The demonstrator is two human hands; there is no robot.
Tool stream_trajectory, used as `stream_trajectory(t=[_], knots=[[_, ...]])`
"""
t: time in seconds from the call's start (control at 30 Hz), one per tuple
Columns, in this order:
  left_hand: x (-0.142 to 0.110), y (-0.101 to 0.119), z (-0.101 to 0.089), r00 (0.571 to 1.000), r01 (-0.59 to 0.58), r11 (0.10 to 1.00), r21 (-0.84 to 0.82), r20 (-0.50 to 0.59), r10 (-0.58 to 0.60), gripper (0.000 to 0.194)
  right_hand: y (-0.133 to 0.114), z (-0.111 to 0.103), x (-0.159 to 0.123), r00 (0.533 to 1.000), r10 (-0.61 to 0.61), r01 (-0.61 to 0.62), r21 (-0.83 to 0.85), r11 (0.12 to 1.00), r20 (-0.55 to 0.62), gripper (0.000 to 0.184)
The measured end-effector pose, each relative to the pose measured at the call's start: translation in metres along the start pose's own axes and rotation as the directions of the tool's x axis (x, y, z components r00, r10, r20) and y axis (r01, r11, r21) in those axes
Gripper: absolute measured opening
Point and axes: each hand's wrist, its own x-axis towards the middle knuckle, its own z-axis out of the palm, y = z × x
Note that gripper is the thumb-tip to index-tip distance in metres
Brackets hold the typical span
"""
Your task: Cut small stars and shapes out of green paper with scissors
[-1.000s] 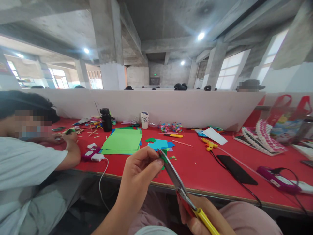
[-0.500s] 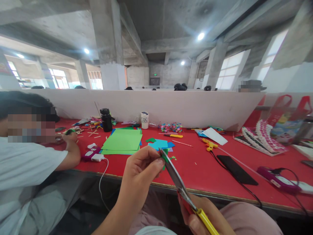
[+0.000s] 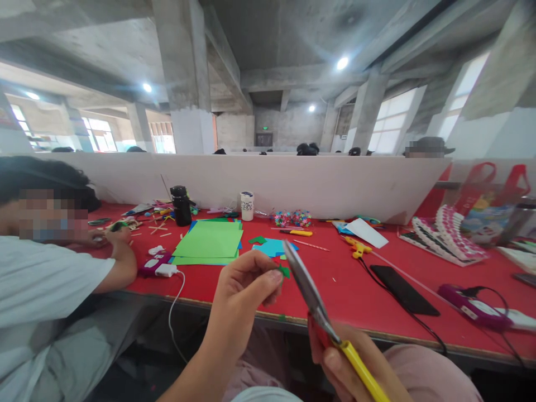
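Pinched between the thumb and fingers of my left hand [image 3: 247,290] is a small piece of green paper [image 3: 284,271] with pointed edges. My right hand [image 3: 352,357] is closed round the scissors [image 3: 310,285], which have a yellow and a red handle. Their blades are close together, point up and away, and stand just right of the green paper, apart from it. A green scrap [image 3: 282,317] shows near the table's front edge. Beyond my left hand lie light blue paper [image 3: 268,247] and a stack of light green sheets [image 3: 209,240].
On the red table [image 3: 335,301] are a yellow glue gun [image 3: 358,247], a black phone-like slab [image 3: 404,290], a cutter [image 3: 299,232], a black bottle [image 3: 181,206] and a white cup [image 3: 247,206]. A co-worker [image 3: 54,268] sits at the left. A white partition [image 3: 335,184] runs behind.
The scissors have come away from the green paper to the right, their blades no longer around it. A green scrap has dropped below my left hand, which stays nearly in place.
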Motion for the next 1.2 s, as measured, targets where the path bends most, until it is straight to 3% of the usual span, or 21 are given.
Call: stream_trajectory(t=[0.07,0.3,0.43,0.6,0.87,1.07,1.2], knots=[[0.001,-0.002,0.001,1.000,0.007,1.000,0.007,0.006,-0.007,0.010,-0.002,-0.002,0.010,0.997,0.027,-0.031,0.063,0.998,0.076,0.050],[0.000,-0.013,0.004,0.990,0.081,0.997,-0.006,0.117,-0.080,0.012,-0.016,-0.002,0.042,0.991,-0.129,0.114,0.300,0.947,0.030,0.033],[0.001,-0.016,0.001,0.964,0.174,0.984,-0.044,0.213,-0.161,0.012,-0.019,0.005,0.046,0.989,-0.123,0.076,0.452,0.889,0.076,0.027],[0.004,-0.019,-0.001,0.952,0.227,0.970,-0.092,0.232,-0.201,0.009,-0.018,0.008,0.049,0.986,-0.122,0.036,0.564,0.825,0.116,0.026],[0.006,-0.021,-0.003,0.944,0.256,0.962,-0.097,0.237,-0.228,0.006,-0.010,0.011,0.052,0.989,-0.115,0.041,0.565,0.824,0.097,0.025],[0.007,-0.019,-0.006,0.960,0.181,0.981,0.070,0.205,-0.192,0.010,0.002,0.010,0.046,0.991,-0.136,0.125,0.308,0.943,0.017,0.022],[0.008,-0.015,-0.007,0.962,0.183,0.980,0.078,0.192,-0.195,0.011,0.003,0.006,0.044,0.991,-0.129,0.111,0.312,0.944,0.037,0.031]])
